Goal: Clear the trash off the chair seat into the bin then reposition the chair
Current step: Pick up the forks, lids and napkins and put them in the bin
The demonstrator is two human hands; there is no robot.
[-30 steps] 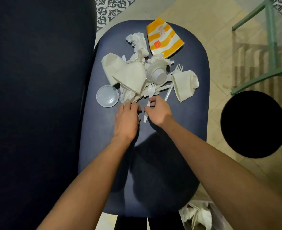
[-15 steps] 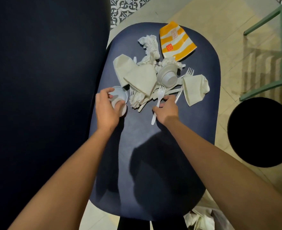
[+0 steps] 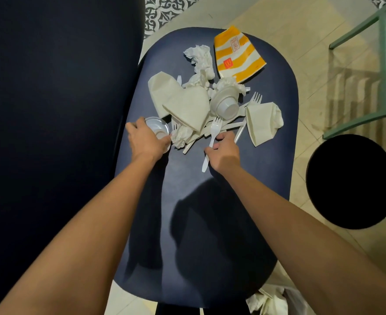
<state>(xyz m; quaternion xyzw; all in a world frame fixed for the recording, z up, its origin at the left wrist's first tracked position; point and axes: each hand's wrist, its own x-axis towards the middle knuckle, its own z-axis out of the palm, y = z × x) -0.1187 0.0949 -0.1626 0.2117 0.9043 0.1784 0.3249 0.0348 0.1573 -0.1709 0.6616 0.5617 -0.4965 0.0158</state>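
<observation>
Trash (image 3: 188, 106) is lying in a loose heap on the far half of a dark blue chair seat (image 3: 210, 235), which is being viewed from above by the person reaching over it. The left hand (image 3: 145, 142) is gripping a clear round plastic lid (image 3: 157, 127) close to the seat's left edge, with the fingers curling round its rim. The right hand (image 3: 223, 152) is sitting near the middle of the seat with its fingers curled, the thumb and forefinger pinching the handle of a white plastic fork (image 3: 214, 135) whose tines are pointing toward the heap. Beyond the hands, two folded beige napkins (image 3: 164, 92) are overlapping, and a small white plastic cup (image 3: 227, 105) is lying tipped on its side on more white cutlery. A third napkin (image 3: 262, 121) is lying toward the right edge. A crumpled white tissue (image 3: 200, 57) and an orange and white striped carton (image 3: 238, 55) are resting side by side at the far edge. A bag holding white paper (image 3: 271, 301) is showing just past the seat's near right corner. A round black stool (image 3: 351, 180) and a green metal frame (image 3: 385, 64) are standing on the beige floor to the right.
</observation>
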